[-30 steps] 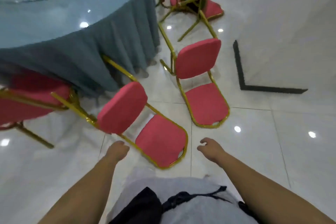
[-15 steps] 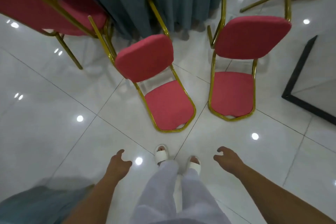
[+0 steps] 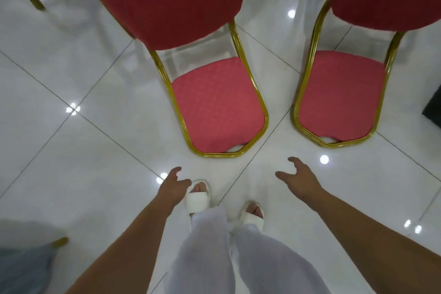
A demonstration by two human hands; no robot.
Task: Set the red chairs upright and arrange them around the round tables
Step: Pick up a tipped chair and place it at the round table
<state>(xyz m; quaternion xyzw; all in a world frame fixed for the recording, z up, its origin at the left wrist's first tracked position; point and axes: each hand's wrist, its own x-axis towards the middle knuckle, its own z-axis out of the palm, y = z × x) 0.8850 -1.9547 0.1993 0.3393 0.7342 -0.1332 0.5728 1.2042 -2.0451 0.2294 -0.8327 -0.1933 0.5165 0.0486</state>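
Subject: red chair [image 3: 214, 102] lying on its back on the glossy tiled floor [image 3: 83, 162], gold-framed backrest flat, seat pad raised toward me, directly ahead of my feet. A second red chair [image 3: 338, 95] lies the same way just beside it on the right, frames apart.

My left hand [image 3: 174, 186] and right hand [image 3: 300, 180] hover short of the backrest rail, fingers loosely spread, holding nothing.

Risks, as judged:
- The frame may skid on polished tile when levered up.
- The rising chair may knock its neighbour.
- The rail sits near my white slippers [image 3: 198, 198], toes exposed.
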